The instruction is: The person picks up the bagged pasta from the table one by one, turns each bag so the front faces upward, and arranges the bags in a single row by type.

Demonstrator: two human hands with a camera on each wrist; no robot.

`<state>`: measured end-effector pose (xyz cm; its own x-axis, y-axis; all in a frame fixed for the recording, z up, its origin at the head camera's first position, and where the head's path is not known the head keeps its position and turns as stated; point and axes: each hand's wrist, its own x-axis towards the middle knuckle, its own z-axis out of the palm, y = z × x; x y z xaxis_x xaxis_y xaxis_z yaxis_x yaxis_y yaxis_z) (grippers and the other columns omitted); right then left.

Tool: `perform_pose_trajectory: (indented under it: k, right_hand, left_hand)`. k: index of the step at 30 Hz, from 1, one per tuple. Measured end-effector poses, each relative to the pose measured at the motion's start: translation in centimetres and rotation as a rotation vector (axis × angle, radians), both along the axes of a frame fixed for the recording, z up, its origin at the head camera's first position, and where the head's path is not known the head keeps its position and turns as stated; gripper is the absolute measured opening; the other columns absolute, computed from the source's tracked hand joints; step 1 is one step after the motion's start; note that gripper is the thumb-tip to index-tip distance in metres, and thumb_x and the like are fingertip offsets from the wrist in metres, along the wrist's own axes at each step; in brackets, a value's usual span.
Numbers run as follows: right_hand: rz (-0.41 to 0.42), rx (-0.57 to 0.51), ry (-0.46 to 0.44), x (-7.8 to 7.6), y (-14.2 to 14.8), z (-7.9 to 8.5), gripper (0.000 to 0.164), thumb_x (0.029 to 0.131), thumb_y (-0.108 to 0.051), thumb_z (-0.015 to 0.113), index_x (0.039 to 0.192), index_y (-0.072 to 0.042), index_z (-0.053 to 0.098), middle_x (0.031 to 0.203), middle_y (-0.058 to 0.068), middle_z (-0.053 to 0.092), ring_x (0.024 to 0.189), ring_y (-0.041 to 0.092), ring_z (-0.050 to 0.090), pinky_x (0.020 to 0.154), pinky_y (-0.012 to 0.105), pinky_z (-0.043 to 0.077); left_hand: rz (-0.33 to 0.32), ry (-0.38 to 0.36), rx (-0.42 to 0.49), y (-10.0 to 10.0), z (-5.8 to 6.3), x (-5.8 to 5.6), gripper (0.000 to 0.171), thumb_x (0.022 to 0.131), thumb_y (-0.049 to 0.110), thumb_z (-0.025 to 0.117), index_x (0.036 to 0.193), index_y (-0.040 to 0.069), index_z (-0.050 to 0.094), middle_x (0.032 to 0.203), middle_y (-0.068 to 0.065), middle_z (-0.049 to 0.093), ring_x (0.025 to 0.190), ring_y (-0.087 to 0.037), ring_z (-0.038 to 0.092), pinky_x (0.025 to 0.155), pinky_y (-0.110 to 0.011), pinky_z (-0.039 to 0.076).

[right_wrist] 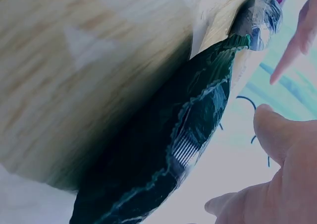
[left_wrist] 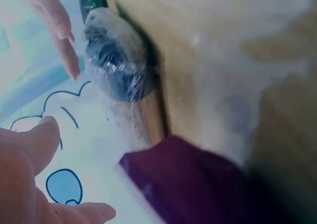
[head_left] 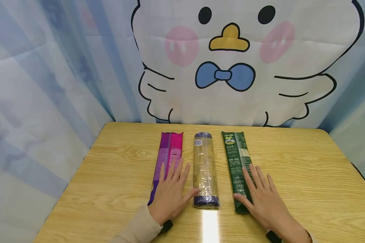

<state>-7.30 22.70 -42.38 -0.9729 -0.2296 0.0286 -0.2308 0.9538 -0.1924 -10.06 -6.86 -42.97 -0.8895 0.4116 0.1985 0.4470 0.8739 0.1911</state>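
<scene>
Three long packs lie side by side on the wooden table. On the left is a pink-and-purple packet [head_left: 170,148], its lower part overlapped by my left hand [head_left: 170,194], fingers spread and straight. The middle one is a clear-wrapped bundle of dried noodles [head_left: 204,165] with dark blue ends; my left thumb reaches towards its lower end. At the right lies a green spaghetti packet [head_left: 238,162], with my spread right hand [head_left: 266,199] over its lower right side. In the right wrist view, a gap shows between that hand's fingers [right_wrist: 277,140] and the green packet [right_wrist: 163,140]. Neither hand holds anything.
The pale wooden table [head_left: 109,162] has rounded far corners. Behind it hangs a curtain [head_left: 182,98] printed with a cartoon bird in a blue bow tie, and more curtain falls along the left and right sides. A dark band [head_left: 166,226] sits at the left wrist.
</scene>
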Motion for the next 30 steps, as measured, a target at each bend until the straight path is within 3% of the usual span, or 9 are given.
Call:
perform_pose_trajectory:
  k: [4,12,22,30]
  right_hand:
    - [0.001,-0.002,0.014,-0.1,0.2,0.0,0.09,0.095,-0.063,0.051,0.159,-0.009,0.019,0.163,0.023,0.014,0.149,0.045,0.014,0.117,0.068,0.015]
    - [-0.003,-0.017,0.014,-0.3,0.8,-0.1,0.09,0.096,-0.063,0.05,0.16,-0.01,0.015,0.164,0.023,0.012,0.149,0.046,0.012,0.117,0.068,0.014]
    - [-0.008,-0.022,0.015,-0.6,1.4,0.2,0.091,0.097,-0.062,0.049,0.16,-0.008,0.012,0.163,0.024,0.013,0.148,0.048,0.013,0.116,0.069,0.017]
    - [-0.008,-0.031,0.038,-1.0,1.5,0.5,0.091,0.096,-0.06,0.052,0.158,-0.003,0.016,0.161,0.027,0.016,0.145,0.05,0.018,0.113,0.07,0.021]
  left_hand:
    - [-0.005,0.015,-0.012,0.2,0.4,-0.5,0.078,0.098,0.062,0.045,0.155,0.011,0.034,0.165,-0.013,0.017,0.152,-0.036,0.016,0.121,-0.065,0.008]
    - [-0.014,-0.033,0.001,1.1,0.9,-1.2,0.078,0.098,0.063,0.044,0.156,0.012,0.032,0.165,-0.013,0.017,0.153,-0.033,0.01,0.123,-0.061,0.002]
    - [-0.043,-0.055,0.057,2.7,2.0,-2.0,0.075,0.099,0.059,0.045,0.158,0.015,0.028,0.164,-0.016,0.019,0.153,-0.035,0.007,0.123,-0.062,0.006]
    - [-0.071,-0.03,0.031,3.6,2.3,-2.6,0.073,0.1,0.056,0.045,0.156,0.011,0.032,0.163,-0.017,0.023,0.151,-0.038,0.015,0.124,-0.058,0.009]
